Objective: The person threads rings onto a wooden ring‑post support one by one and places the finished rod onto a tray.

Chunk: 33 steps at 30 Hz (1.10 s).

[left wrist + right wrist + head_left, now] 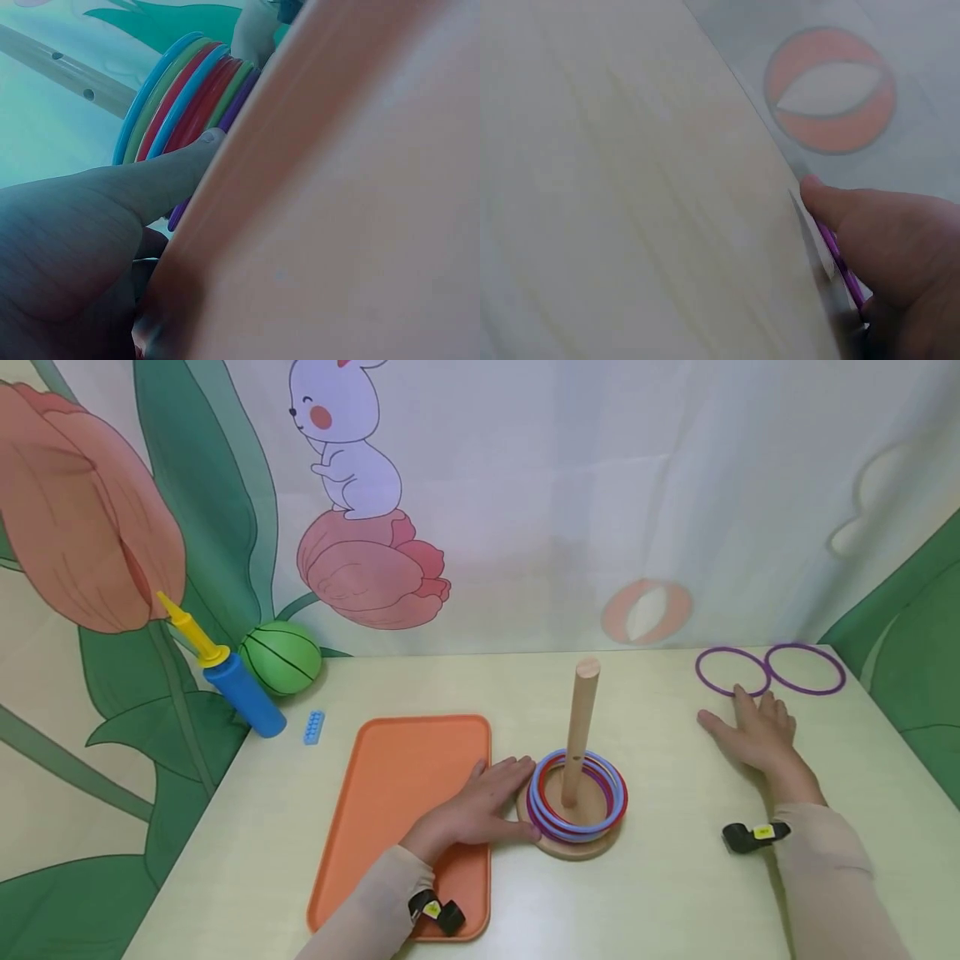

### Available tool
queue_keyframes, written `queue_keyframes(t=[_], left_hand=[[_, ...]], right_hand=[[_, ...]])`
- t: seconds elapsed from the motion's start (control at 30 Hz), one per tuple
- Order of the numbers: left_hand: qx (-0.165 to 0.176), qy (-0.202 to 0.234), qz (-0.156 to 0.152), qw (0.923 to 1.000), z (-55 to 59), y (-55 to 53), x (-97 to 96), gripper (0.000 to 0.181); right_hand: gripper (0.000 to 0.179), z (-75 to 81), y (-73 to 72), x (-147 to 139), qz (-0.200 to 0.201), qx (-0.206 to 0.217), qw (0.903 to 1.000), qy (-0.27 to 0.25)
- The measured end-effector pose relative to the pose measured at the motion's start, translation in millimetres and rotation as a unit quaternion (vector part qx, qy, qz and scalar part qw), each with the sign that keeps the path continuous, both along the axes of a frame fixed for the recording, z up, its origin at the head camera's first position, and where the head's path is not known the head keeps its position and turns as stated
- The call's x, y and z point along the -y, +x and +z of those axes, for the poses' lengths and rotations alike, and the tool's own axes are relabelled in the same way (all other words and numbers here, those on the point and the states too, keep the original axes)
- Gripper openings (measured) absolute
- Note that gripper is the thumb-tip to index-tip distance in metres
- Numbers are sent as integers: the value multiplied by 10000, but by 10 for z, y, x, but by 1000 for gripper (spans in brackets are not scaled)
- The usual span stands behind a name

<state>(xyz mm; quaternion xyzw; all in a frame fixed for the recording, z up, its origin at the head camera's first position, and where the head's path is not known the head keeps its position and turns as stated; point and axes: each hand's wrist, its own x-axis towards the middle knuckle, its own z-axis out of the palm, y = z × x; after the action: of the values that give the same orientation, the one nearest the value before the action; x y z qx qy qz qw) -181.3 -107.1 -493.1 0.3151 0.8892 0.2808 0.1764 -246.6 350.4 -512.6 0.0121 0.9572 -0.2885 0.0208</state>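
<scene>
A wooden peg (581, 727) stands upright on a round wooden base (573, 852). Blue, red, green and purple rings (187, 101) are stacked around its foot. My left hand (480, 806) rests beside the stack on its left, fingers extended and thumb spread toward the near side of the base. In the left wrist view its thumb (172, 172) overlaps the lower rings. Far right, my right hand (761, 735) reaches out with loosely extended fingers. Its fingertips are right at the near edge of a purple ring (701, 670). Another purple ring (842, 672) lies beside that one.
An orange tray (397, 777) lies under my left forearm, left of the base. Behind it are a small blue toy brick (313, 727), a green ball (281, 658) and a blue-and-yellow hand pump (243, 693). A printed curtain (525, 527) hangs along the table's back edge.
</scene>
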Motion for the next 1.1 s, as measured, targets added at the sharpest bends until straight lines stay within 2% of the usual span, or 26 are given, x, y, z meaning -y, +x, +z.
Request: queue_keyframes(t=[0.17,0.3,0.67,0.97,1.1], left_hand=[[-33,-38,2,10000,0,-1,-4,101],[-10,-57,-2,10000,6,-3,0,101],[17,-50,12,10000,-2,1,-7,102],[41,-13,-27,10000,-12,-4,-9,102],[19,-7,-3,10000,-20,-5,-7,102]], right_hand=[[72,-79,-1,40,-138,-620,9979,115],[57,-128,31,45,-264,-775,9966,-104],[58,-134,83,74,-459,-880,9938,-493],[54,-93,105,129,-623,-1246,9844,-1075],[54,-36,92,173,-631,-1192,9826,-1280]])
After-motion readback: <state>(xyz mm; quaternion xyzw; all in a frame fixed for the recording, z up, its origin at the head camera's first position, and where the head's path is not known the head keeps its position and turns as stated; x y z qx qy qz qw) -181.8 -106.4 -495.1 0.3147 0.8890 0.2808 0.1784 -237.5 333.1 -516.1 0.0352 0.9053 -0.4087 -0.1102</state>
